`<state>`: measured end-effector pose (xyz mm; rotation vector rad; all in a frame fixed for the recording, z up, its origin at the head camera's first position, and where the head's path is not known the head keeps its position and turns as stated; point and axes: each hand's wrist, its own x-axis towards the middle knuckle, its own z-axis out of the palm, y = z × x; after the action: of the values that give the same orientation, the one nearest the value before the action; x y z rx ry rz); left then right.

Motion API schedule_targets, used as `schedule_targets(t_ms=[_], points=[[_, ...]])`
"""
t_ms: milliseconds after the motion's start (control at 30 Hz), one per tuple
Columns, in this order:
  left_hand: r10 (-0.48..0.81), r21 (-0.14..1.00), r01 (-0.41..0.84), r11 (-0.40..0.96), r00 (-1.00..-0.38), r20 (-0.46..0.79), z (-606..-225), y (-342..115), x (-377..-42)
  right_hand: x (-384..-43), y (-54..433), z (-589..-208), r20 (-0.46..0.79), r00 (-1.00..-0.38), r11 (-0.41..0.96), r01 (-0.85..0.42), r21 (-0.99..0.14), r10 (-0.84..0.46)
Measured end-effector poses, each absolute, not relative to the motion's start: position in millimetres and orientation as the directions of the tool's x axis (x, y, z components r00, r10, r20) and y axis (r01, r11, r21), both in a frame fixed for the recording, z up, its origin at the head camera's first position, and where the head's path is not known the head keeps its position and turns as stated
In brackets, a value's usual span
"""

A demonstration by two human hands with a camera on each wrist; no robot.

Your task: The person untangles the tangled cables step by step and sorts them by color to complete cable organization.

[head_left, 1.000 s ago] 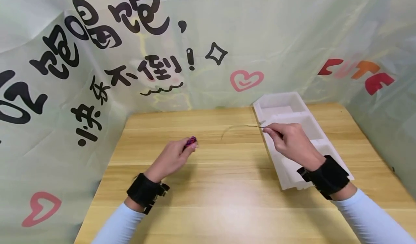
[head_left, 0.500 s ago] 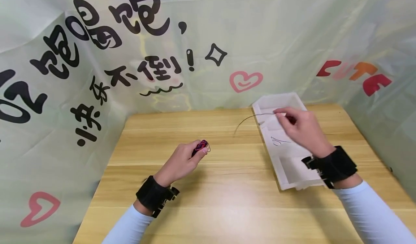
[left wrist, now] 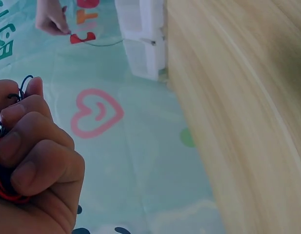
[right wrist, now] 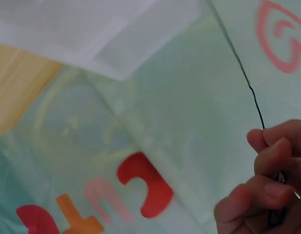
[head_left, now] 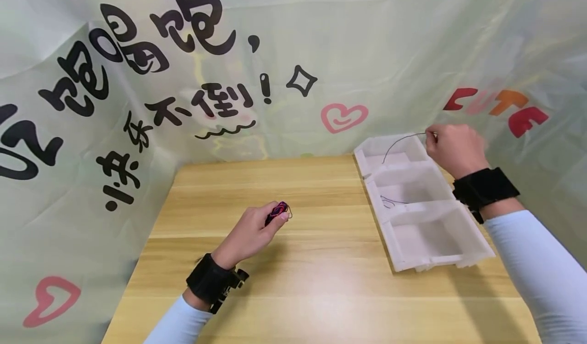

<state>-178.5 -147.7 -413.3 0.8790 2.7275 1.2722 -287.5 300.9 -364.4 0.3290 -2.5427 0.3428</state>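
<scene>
My left hand (head_left: pixel 249 232) grips a small bundle of black, red and purple wires (head_left: pixel 277 212) above the table. A loose loop sticks out by the thumb; in the left wrist view, curled fingers hide most of the bundle. Beyond the tray's far right side, my right hand (head_left: pixel 456 149) pinches a thin dark wire (head_left: pixel 400 140) between thumb and forefinger. Its free end arcs down over the far compartment of the white tray (head_left: pixel 387 234). Some dark coiled wire (right wrist: pixel 278 204) also lies under the curled fingers of that hand. Another thin dark wire (head_left: pixel 395 201) lies in the middle compartment.
The tray has three compartments in a row and stands on the right of the wooden table (head_left: pixel 321 278). A pale printed cloth (head_left: pixel 390 43) with lettering and hearts rises behind the table and along both sides.
My right hand has moved up and right across the tray, carrying its wire toward the far compartment. A wire in the middle compartment has come into sight. The left hand shifted slightly right.
</scene>
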Motion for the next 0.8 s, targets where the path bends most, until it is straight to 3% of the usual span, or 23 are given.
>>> schedule_targets(t_ms=[167,400,600,800], points=[[0.478,0.717,0.472,0.513,-0.851,0.219,-417,-152,-176,-322,292,-373,0.426,-0.883,0.947,-0.282,-0.150,-0.196],[0.456,0.732,0.453,0.510,-0.863,0.216,-425,-158,-172,-360,275,-398,0.128,-0.958,0.928,-0.282,-0.245,-0.258],[0.428,0.739,0.422,0.525,-0.882,0.200,-427,-162,-170,-379,278,-431,0.047,-0.977,0.917,-0.213,-0.337,-0.210],[0.415,0.746,0.404,0.530,-0.890,0.187,-426,-164,-170,-389,287,-455,0.021,-0.992,0.966,-0.124,-0.226,-0.122]])
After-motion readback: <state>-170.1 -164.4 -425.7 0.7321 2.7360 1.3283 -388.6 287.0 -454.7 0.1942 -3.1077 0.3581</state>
